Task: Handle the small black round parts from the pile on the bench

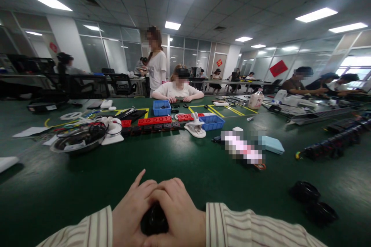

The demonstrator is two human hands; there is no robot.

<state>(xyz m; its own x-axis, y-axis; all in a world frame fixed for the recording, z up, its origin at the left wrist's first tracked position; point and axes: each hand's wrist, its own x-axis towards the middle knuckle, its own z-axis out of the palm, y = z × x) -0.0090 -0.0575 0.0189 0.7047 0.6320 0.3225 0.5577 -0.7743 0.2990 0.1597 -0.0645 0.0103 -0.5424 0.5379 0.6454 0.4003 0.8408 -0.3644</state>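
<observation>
Both my hands are close together at the bottom centre, wrapped round a glossy black rounded object (155, 219). My left hand (131, 204) curves round its left side, with one finger sticking up and away. From the right, my right hand (178, 210) closes over it, and its fingers meet those of the left. Most of the object is hidden by my fingers, so its kind does not show. Two black ring-shaped parts (305, 192) lie on the green table (87, 189) to the right of my hands.
Across the table stand a metal bowl of cables (78, 144), red and black power strips (155, 120), a white clip stand (197, 128) and blue bins (213, 122). A light blue box (272, 144) lies right. A person (178, 90) sits opposite; others are behind.
</observation>
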